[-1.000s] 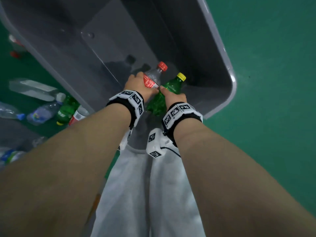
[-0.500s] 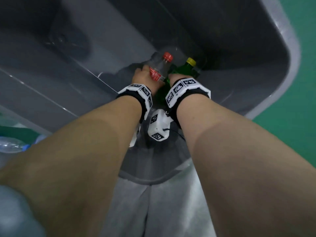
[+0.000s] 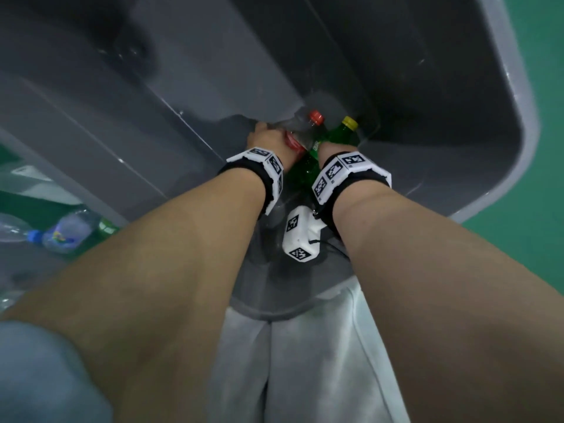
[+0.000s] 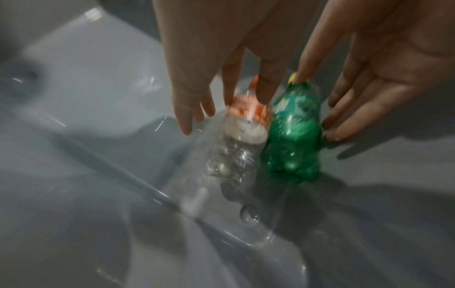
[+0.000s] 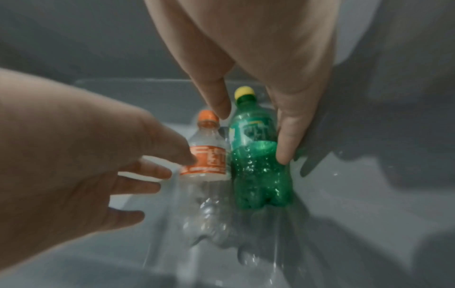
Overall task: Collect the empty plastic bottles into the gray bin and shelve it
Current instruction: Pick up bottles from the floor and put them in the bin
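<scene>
Head view: we see both hands deep in the gray bin (image 3: pixel 500 96), the left hand (image 3: pixel 268 138) on the clear bottle (image 3: pixel 302 129) and the right hand (image 3: pixel 331 148) by the green bottle (image 3: pixel 338 134), both bottles lying at about 12 o'clock on the bin floor. More bottles (image 3: pixel 65 230) lie on the green floor at 9 o'clock, outside the bin, so we judge the collecting far from done.

Left wrist view: our left hand (image 4: pixel 209 64) has its fingers spread and nearly straight over the clear bottle (image 4: pixel 236 140), holding nothing; the picture is blurred. The green bottle (image 4: pixel 293 136) touches the clear one's right side.

Right wrist view: our right hand (image 5: pixel 261 58) straddles the green bottle (image 5: pixel 258 159), thumb and fingers straight along its sides, not clasping it. The clear bottle (image 5: pixel 209 155) lies just beside it at 9 o'clock.

From here, the light bottles could roll or bounce across the smooth floor of the bin if we pull away sharply, and leaning so far in could tip the bin.
</scene>
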`<action>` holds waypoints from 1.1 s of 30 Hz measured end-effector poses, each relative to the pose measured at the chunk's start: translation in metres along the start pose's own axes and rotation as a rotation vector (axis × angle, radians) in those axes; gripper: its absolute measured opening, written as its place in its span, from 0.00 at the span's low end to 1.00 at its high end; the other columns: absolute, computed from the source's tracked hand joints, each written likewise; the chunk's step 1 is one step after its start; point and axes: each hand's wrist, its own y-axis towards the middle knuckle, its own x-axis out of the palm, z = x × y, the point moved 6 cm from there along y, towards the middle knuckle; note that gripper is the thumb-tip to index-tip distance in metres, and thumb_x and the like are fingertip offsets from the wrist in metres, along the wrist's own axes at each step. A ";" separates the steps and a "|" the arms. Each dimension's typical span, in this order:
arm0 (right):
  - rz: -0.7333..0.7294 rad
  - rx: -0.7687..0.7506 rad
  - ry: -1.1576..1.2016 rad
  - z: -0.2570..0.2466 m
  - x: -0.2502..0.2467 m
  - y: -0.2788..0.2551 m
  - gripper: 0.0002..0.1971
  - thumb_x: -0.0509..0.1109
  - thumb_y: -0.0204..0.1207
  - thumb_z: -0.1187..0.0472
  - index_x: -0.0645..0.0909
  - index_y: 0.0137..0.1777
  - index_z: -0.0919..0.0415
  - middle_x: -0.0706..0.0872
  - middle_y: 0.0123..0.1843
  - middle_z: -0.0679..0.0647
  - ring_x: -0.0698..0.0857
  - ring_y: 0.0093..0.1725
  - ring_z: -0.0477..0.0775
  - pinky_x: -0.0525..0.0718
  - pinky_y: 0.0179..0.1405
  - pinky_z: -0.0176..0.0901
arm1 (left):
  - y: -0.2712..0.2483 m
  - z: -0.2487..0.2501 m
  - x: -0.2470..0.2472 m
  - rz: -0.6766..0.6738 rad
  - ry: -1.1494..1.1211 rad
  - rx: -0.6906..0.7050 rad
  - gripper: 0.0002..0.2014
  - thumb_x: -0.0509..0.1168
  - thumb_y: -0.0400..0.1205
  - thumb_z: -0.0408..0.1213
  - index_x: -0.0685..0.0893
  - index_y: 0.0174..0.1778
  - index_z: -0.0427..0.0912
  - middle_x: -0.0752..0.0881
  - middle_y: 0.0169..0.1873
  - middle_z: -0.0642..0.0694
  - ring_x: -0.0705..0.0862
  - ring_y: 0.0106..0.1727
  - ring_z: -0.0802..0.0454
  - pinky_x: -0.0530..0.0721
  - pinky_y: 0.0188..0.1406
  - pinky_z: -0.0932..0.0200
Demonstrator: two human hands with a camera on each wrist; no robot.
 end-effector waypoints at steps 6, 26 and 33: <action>0.114 0.021 0.082 -0.001 -0.007 -0.058 0.16 0.61 0.81 0.68 0.73 0.68 0.64 0.78 0.65 0.64 0.80 0.65 0.65 0.82 0.56 0.50 | -0.084 0.009 -0.044 0.028 -0.118 0.094 0.15 0.56 0.86 0.36 0.83 0.63 0.36 0.84 0.60 0.36 0.81 0.62 0.39 0.77 0.56 0.55; -0.116 -0.101 0.460 -0.071 0.076 -0.200 0.09 0.62 0.79 0.65 0.75 0.36 0.59 0.86 0.41 0.55 0.86 0.38 0.52 0.87 0.45 0.47 | -0.249 -0.130 -0.052 0.300 -0.602 -0.214 0.13 0.60 0.83 0.35 0.85 0.59 0.38 0.85 0.59 0.41 0.82 0.61 0.44 0.76 0.58 0.58; -0.237 -0.110 0.310 -0.085 0.138 -0.206 0.06 0.62 0.83 0.62 0.76 0.44 0.59 0.88 0.40 0.55 0.87 0.35 0.53 0.87 0.50 0.50 | -0.262 -0.206 -0.011 0.236 -0.660 -0.371 0.14 0.60 0.83 0.39 0.85 0.60 0.42 0.86 0.61 0.43 0.81 0.63 0.43 0.77 0.58 0.59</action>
